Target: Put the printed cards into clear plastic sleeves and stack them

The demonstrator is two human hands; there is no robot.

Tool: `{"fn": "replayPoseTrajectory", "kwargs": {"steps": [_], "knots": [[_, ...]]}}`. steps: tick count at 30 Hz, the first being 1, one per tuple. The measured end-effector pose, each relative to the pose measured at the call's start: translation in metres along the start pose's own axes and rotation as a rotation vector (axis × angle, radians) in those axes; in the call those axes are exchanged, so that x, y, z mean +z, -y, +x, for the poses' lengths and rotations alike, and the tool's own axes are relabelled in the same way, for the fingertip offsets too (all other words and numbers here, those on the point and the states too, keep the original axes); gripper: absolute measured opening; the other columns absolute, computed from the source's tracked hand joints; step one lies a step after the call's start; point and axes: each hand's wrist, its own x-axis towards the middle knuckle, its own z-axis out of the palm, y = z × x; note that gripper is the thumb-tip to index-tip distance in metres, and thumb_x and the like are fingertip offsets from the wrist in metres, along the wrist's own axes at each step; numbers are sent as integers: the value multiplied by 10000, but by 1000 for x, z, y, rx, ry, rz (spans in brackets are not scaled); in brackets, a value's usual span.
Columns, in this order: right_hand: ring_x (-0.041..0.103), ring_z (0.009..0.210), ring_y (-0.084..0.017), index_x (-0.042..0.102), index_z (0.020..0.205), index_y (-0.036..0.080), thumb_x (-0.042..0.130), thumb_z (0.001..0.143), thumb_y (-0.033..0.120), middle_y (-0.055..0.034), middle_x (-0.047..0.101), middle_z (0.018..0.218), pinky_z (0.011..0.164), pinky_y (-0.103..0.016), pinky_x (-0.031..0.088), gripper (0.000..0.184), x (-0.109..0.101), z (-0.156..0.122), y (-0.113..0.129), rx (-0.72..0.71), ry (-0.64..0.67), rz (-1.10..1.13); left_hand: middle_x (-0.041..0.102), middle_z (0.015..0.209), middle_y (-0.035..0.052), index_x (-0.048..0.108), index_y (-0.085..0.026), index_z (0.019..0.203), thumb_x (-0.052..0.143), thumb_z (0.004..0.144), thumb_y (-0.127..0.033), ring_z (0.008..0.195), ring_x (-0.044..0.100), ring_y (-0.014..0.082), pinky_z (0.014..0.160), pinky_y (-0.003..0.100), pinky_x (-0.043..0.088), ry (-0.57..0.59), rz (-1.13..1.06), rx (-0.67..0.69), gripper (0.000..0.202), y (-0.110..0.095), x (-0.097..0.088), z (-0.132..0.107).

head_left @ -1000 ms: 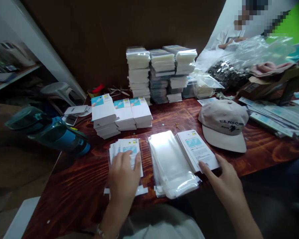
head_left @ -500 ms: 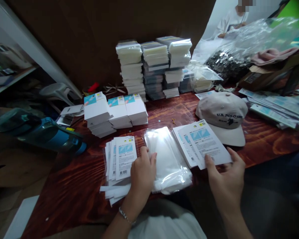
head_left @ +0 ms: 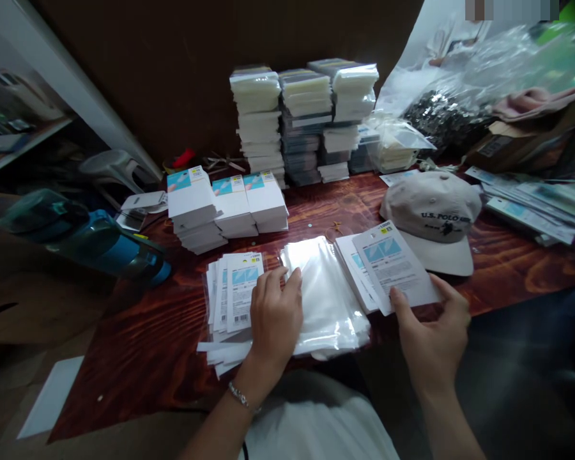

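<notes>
Now, over at far left a blue water bottle [head_left: 100, 246] lies on its side. Next, near the table edge, is a fanned pile of bagged cards [head_left: 232, 287]. The left hand [head_left: 274, 313] lies palm down just right of it, fingers close together and flat, tips on the left edge of the clear sleeves [head_left: 328, 300]. It grips nothing that I can see. Right of the sleeves sits the card pile [head_left: 357, 271], and the right hand [head_left: 434, 335] has one printed card [head_left: 395, 265] pinched by its near edge, thumb on top, raised off that pile. A beige cap [head_left: 434, 214] sits beyond. It looks like the pick-up stage: card up, sleeve untouched. Parting one slippery sleeve from the stack calls for a fingertip peel.
</notes>
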Motion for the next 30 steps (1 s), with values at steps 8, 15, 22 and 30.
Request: {"fn": "replayPoseTrajectory", "kwargs": {"steps": [8, 15, 22, 30], "knots": [[652, 881, -249, 551, 1315, 226, 775, 726, 392, -95, 674, 1098, 754, -377, 529, 651, -20, -9, 30, 225, 4, 440, 746, 902, 65, 578, -223, 957, 459, 934, -410, 883, 696, 223, 805, 367, 521, -99, -611, -359, 223, -3, -19, 0], [644, 639, -183, 705, 1051, 213, 825, 646, 404, -52, 716, 750, 490, -231, 492, 464, -45, -21, 33, 696, 880, 581, 756, 881, 75, 473, -213, 977, 483, 923, -393, 747, 734, 189, 662, 316, 574, -164, -1156, -728, 187, 6, -35, 0], [624, 688, -190, 680, 1089, 255, 787, 683, 463, -26, 678, 822, 512, -252, 489, 469, -23, -29, 33, 541, 856, 472, 762, 854, 99, 501, -186, 926, 484, 921, -240, 756, 740, 208, 743, 391, 590, -232, -1388, -920, 56, 18, -44, -10], [602, 606, -184, 711, 1071, 237, 790, 674, 447, -18, 644, 718, 444, -252, 461, 456, -18, -33, 47, 429, 827, 421, 765, 857, 106, 458, -219, 933, 415, 959, -282, 786, 744, 233, 764, 433, 585, -309, -1505, -979, 80, 31, -54, -15]]}}
